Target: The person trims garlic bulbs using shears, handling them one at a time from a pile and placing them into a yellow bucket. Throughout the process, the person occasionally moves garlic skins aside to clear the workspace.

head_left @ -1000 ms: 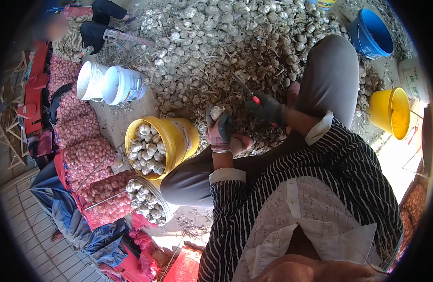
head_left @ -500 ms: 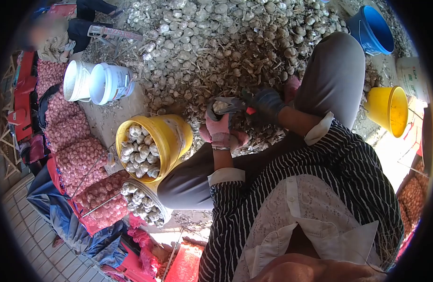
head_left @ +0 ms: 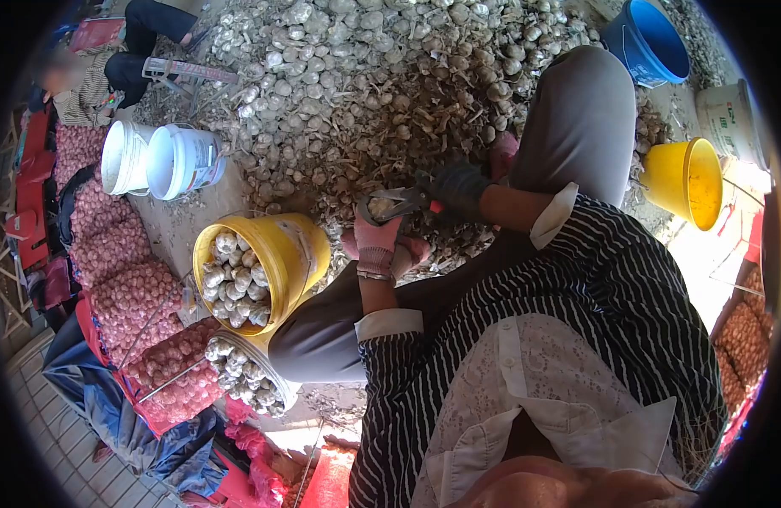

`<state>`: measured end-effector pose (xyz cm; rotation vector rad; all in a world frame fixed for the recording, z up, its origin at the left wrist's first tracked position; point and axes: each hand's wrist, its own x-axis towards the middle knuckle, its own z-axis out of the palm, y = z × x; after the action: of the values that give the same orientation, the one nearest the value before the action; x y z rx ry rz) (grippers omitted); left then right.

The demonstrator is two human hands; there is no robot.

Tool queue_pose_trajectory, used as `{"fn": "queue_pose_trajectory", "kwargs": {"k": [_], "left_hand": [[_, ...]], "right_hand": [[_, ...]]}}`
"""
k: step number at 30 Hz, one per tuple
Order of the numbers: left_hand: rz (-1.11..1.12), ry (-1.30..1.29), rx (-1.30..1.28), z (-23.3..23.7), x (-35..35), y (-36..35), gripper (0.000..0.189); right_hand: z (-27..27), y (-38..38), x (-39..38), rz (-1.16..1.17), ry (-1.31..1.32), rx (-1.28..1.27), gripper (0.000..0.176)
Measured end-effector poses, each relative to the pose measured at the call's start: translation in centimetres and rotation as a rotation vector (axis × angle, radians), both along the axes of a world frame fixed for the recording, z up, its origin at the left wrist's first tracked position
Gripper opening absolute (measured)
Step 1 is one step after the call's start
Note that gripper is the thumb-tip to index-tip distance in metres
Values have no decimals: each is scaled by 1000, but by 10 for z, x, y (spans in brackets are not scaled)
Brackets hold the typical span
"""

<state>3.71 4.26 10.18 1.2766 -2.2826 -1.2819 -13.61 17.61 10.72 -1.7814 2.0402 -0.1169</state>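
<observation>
My left hand point(head_left: 376, 234), in a pink glove with dark fingers, is closed around a garlic bulb point(head_left: 379, 208) in front of my knees. In my right hand point(head_left: 460, 190), gloved in dark material, is a pair of pruning shears point(head_left: 410, 200) with a bit of red at the handle. The blades lie at the bulb, apart on either side of it as far as I can see. Just beyond both hands spreads a heap of garlic point(head_left: 348, 102) with dry stalks and husks. A yellow bucket point(head_left: 276, 271) of trimmed bulbs leans at my left knee.
Below the yellow bucket is a white bucket point(head_left: 282, 385) of garlic. Two pale buckets point(head_left: 183, 161) stand farther left, beside filled net sacks point(head_left: 136, 296). A blue bucket point(head_left: 649, 42) and another yellow bucket point(head_left: 674, 182) are on the right. Another person point(head_left: 90, 89) sits at upper left.
The whole view has shifted, so most things sit slightly farther left. The shears have come around the bulb, their blades now more apart. Both hands keep their holds.
</observation>
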Motion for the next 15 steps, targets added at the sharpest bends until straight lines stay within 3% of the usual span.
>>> {"fn": "queue_pose_trajectory", "kwargs": {"k": [6,9,12,14,15], "left_hand": [[-74,-65,88,5,1,7,51],[-98,23,123,-18,8,4,47],[-94,31,273,-23,8,4,48],[-158,79,280,-19,1,14,52],[-160,77,278,-20,1,12,52]], "right_hand": [[-13,7,4,-9,199,-63,46],[-18,7,-5,29,9,-7,41],[-9,3,-15,52,-106,42,56],[-8,-8,-19,-41,-98,216,36],[-11,-9,-18,-43,-100,214,36]]}}
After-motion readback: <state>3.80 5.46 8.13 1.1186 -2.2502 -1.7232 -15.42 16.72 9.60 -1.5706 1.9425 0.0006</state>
